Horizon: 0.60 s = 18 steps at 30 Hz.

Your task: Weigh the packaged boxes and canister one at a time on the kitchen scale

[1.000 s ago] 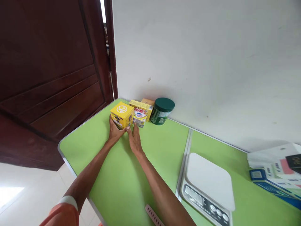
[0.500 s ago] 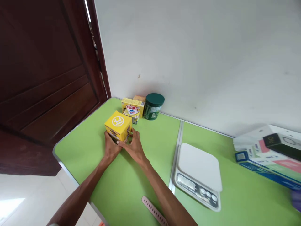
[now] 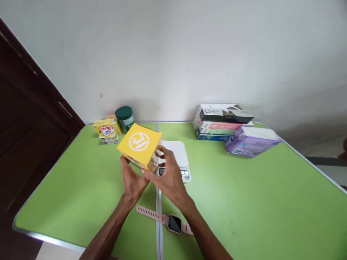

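"Left hand (image 3: 132, 182) first: what does the head view show?"

"It grips the yellow box (image 3: 140, 142) at its left and near sides, fingers bent. Any fingers underneath are hidden. Both hands share that one box, the white logo on its top facing up towards the camera."

"And the right hand (image 3: 173, 177)?"

"Closed on the box too: thumb at the near corner, fingers curled against the right side. Its wrist slants in from the lower right, the other from the lower left, so the forearms make a V over the green table (image 3: 230, 202)."

"Where is the box, exactly?"

"In front of the white scale (image 3: 175, 153), covering part of it from this angle. It looks lifted, though the base is hidden. The pink-strapped watch (image 3: 174, 224) lies nearer the person, by the right forearm. Off to the left sit the green-lidded jar (image 3: 124, 117) and the small yellow cartons (image 3: 107, 126)."

"Which step would you call it?"

"Supporting or carrying the box two-handed, I judge. Any shift from this pose would call for both wrists to travel together, keeping the box level and the knuckles off the scale."
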### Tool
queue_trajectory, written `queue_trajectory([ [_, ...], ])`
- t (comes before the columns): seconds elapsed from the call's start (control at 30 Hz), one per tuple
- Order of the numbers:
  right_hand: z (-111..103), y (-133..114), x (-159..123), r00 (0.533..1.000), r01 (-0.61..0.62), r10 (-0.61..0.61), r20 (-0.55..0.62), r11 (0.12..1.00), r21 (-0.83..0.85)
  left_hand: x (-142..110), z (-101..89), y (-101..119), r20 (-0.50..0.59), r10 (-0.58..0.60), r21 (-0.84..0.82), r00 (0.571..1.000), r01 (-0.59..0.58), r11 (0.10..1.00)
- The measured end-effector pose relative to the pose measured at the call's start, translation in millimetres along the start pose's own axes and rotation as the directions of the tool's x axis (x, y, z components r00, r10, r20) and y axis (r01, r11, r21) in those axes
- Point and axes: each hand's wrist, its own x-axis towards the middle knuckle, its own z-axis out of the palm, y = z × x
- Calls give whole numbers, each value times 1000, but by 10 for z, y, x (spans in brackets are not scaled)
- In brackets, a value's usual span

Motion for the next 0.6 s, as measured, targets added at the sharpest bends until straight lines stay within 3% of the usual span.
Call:
queue_trajectory([
  [0.13, -467, 203, 184, 992, -14, 9, -126, 999, -37, 84, 537, 277, 107, 8, -74, 994, 0, 997],
  [0.27, -772, 429, 337, 993, -48, 42, -107, 997, -55, 80, 897, 276, 169, -17, -49, 986, 25, 998],
  [0.43, -879, 615, 423, 997, -80, 79, -26, 994, -73, -15, 1094, 107, 153, -25, 10, 988, 24, 1000],
  [0.6, -864, 724, 415, 997, -67, 69, 24, 994, -86, -70, 1077, -21, 177, -23, 33, 984, 17, 999],
])
